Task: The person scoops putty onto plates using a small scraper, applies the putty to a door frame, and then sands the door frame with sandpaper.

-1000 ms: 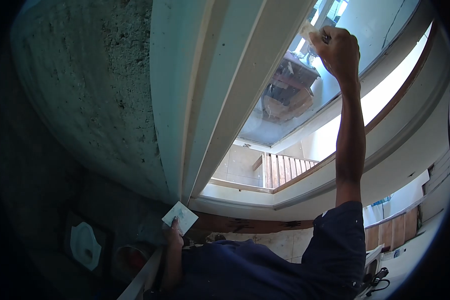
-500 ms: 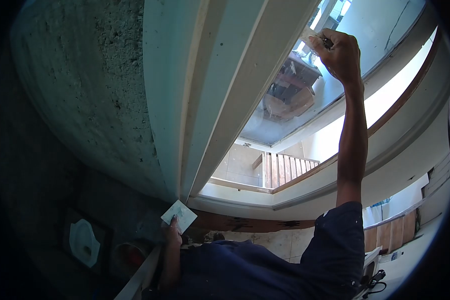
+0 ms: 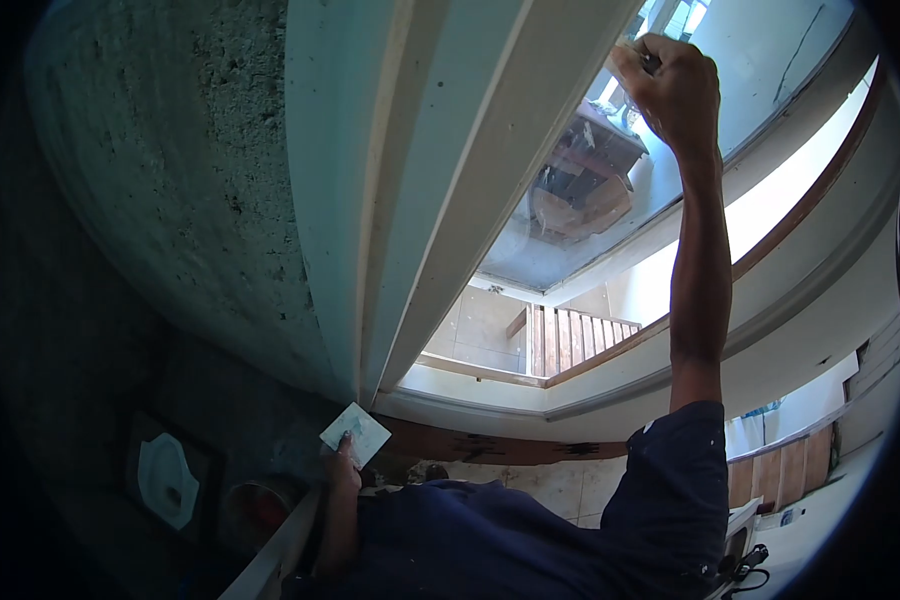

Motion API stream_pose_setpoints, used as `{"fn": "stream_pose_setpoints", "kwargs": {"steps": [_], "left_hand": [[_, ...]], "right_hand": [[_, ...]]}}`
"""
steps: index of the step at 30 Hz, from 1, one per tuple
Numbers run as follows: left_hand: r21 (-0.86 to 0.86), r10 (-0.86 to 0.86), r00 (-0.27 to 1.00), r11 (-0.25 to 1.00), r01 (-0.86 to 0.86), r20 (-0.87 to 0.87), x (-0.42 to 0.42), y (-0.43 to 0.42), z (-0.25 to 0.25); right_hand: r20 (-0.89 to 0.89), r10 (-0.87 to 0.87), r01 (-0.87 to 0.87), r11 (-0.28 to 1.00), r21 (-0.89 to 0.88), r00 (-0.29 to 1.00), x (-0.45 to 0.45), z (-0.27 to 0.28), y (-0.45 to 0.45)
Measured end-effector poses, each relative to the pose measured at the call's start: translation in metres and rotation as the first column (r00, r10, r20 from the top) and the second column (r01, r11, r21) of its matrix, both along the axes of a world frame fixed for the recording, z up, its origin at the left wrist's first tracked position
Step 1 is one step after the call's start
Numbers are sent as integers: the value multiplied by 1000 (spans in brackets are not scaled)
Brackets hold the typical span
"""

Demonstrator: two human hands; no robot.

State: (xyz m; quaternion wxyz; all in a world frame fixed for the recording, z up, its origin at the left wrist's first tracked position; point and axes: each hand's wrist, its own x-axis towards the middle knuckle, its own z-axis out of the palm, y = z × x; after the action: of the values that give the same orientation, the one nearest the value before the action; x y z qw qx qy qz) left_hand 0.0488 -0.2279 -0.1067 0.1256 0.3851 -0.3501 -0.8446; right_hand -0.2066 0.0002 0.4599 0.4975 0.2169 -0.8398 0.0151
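Rm: pitted wall [image 3: 205, 180], pale frame [image 3: 490, 150], glass [image 3: 520, 250] beyond. Sq. plate [image 3: 364, 430], whitish w/ smudges, low, gripped in my L hand [image 3: 343, 470]; R hand [image 3: 678, 90] clenched round pale thing [image 3: 623, 52], mostly hidden, up by frame.

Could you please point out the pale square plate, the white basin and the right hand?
Pale square plate [image 3: 368, 432]: head view, on its flat face.
White basin [image 3: 163, 470]: head view, on its inside.
Right hand [image 3: 684, 92]: head view, on its back.
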Motion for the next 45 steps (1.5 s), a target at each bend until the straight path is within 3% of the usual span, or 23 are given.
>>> {"fn": "stream_pose_setpoints", "kwargs": {"steps": [2, 4, 5, 9, 14, 16, 20, 22, 24, 26, 29, 32, 36, 38, 40, 42, 43, 45], "left_hand": [[-16, -17, 999, 1000, 17, 32, 1, 1, 6], [-37, -31, 997, 999, 33, 66, 1, -2, 10], [-39, -24, 999, 999, 25, 33, 0, -2, 10], [-23, -20, 1000, 1000, 20, -7, 3, 1, 7], [-40, 19, 1000, 999, -19, -9, 6, 0, -8], [-21, 30, 999, 999, -31, -24, 8, 1, -16], [-33, 36, 999, 999, -35, 14, 9, 1, -6], [-61, 22, 1000, 998, -21, 15, 6, 2, 5], [-71, 50, 998, 996, -48, 37, 5, 4, 15], [-64, 26, 1000, 998, -25, 11, 6, 2, 10], [-61, 0, 1000, 998, 0, 6, 5, 4, 9], [-45, 12, 1000, 999, -10, 27, 5, 0, 0], [-74, 43, 999, 996, -41, 26, 6, 2, 0], [-78, 42, 998, 996, -38, 43, 6, 3, 6], [-86, 36, 997, 996, -30, 61, 12, -2, 9], [-89, 40, 998, 995, -35, 55, 13, -4, 7], [-86, 38, 998, 996, -33, 55, 14, -5, 2], [-48, 26, 999, 999, -24, 39, 17, -9, -11]], "right_hand": [[19, -6, 6, 1000, -21, 1000, -10, 1, 3], [-72, -50, 49, 999, -16, 996, -15, -2, 12], [54, -129, 130, 991, -19, 990, -2, -2, 9], [105, 23, -21, 1000, -12, 994, -6, -14, 13], [78, -61, 62, 998, -6, 995, -6, -24, 20], [144, 66, -52, 994, -96, 987, -3, -28, 21], [129, 44, -38, 998, -46, 991, -20, -32, 33], [44, -51, 52, 998, -29, 998, -16, -33, 29], [85, -48, 53, 997, -56, 995, -7, -24, 17], [125, -46, 57, 995, -82, 991, -6, -20, 8], [33, -17, 19, 999, -45, 999, -12, -17, 1], [1, -112, 112, 988, -104, 994, -11, -25, 1], [1, -55, 55, 993, -104, 998, -10, -25, -8], [110, -108, 120, 986, -111, 988, -16, -26, -7], [97, -92, 106, 983, -148, 991, -11, -34, 1], [51, -62, 66, 994, -83, 997, -10, -50, 11], [104, 22, -15, 998, -64, 994, -12, -57, 16], [152, 17, -12, 999, -29, 988, -18, -66, 17]]}}
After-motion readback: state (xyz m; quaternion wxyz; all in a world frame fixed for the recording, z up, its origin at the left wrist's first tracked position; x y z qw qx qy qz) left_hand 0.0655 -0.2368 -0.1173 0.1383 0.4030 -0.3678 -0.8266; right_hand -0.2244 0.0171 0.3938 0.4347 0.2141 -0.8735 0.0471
